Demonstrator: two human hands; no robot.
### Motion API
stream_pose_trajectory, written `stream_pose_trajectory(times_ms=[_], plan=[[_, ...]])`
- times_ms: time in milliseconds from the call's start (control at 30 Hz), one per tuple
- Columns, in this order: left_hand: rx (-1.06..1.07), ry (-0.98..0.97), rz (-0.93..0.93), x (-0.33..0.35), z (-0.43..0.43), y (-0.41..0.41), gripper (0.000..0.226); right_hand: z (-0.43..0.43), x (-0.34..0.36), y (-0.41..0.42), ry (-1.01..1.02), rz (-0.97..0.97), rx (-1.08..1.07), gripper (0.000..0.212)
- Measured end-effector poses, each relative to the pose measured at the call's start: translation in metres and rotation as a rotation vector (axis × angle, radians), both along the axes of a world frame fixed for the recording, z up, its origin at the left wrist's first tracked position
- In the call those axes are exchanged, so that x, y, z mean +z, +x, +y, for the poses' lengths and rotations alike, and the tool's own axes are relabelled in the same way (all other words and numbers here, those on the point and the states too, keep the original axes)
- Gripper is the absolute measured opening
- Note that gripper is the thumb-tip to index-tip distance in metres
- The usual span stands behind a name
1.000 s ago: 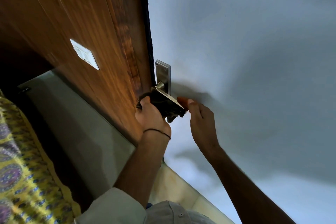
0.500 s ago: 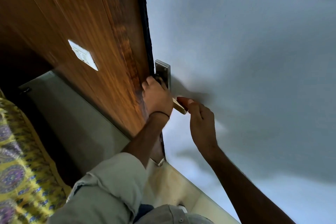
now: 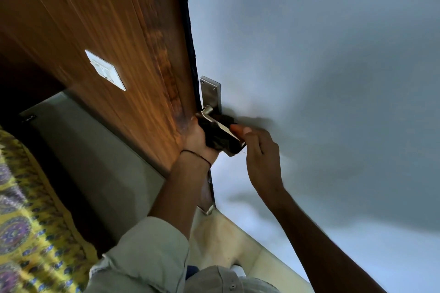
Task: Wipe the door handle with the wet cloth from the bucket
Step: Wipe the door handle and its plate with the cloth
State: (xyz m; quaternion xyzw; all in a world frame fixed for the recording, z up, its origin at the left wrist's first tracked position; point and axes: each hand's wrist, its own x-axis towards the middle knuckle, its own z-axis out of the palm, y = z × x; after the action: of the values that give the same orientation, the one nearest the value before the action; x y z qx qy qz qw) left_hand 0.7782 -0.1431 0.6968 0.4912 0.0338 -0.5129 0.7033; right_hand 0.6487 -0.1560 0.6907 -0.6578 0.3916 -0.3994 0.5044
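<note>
Against the pale door (image 3: 309,54), left hand (image 3: 198,140) grips dark cloth (image 3: 219,138) around handle (image 3: 217,125); right hand (image 3: 262,154) pinches its tip.

Pale grey-green sleeve (image 3: 147,252) rolled up, thin dark wrist thread (image 3: 196,155)

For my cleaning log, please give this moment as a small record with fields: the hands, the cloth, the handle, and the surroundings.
left hand: grips the dark cloth against the lever
right hand: fingertips on the lever's free end
door handle: metal lever, partly wrapped by the cloth
backplate: bare metal, uncovered
door: pale grey face
bucket: not in view
</note>
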Motion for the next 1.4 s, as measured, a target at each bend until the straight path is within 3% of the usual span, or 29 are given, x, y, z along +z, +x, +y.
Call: stream_pose_trajectory(times_ms=[233, 333, 433, 500, 567, 667, 900, 1000, 1167, 1233, 1400], plan=[[0.183, -0.081, 0.289, 0.013, 0.004, 0.009, 0.034, -0.002, 0.005, -0.004, 0.037, -0.005, -0.005, 0.051], [0.355, 0.031, 0.172, 0.015, -0.002, -0.008, 0.031, -0.002, 0.002, -0.003, 0.061, -0.016, 0.012, 0.038], [0.514, 0.175, 0.073, 0.010, -0.001, -0.017, 0.046, -0.003, -0.001, -0.005, 0.085, -0.014, 0.038, 0.036], [0.695, 0.130, 0.018, 0.010, -0.002, -0.009, 0.044, -0.005, -0.002, -0.005, 0.070, 0.007, 0.046, 0.039], [0.834, 0.092, -0.252, 0.008, -0.004, -0.002, 0.040, -0.007, -0.001, -0.003, 0.066, 0.019, 0.042, 0.037], [0.656, 0.124, -0.864, -0.002, 0.002, -0.014, 0.038, -0.008, -0.002, -0.001, 0.070, 0.013, 0.032, 0.036], [0.192, 0.081, -1.785, -0.029, 0.030, -0.008, 0.028, -0.008, -0.005, -0.001, 0.085, -0.039, 0.012, 0.036], [0.142, 0.132, -1.796, -0.020, 0.026, 0.002, 0.026, -0.009, -0.005, 0.000, 0.079, -0.047, 0.019, 0.037], [0.370, 0.236, -1.233, -0.003, 0.009, 0.006, 0.030, -0.010, -0.001, 0.002, 0.061, -0.042, 0.010, 0.037], [0.398, 0.221, -1.303, -0.006, 0.018, -0.005, 0.028, -0.007, -0.001, 0.001, 0.058, -0.044, 0.011, 0.037], [0.194, 0.232, -1.793, -0.021, 0.029, -0.028, 0.028, -0.006, 0.000, 0.002, 0.083, -0.053, -0.006, 0.043]])
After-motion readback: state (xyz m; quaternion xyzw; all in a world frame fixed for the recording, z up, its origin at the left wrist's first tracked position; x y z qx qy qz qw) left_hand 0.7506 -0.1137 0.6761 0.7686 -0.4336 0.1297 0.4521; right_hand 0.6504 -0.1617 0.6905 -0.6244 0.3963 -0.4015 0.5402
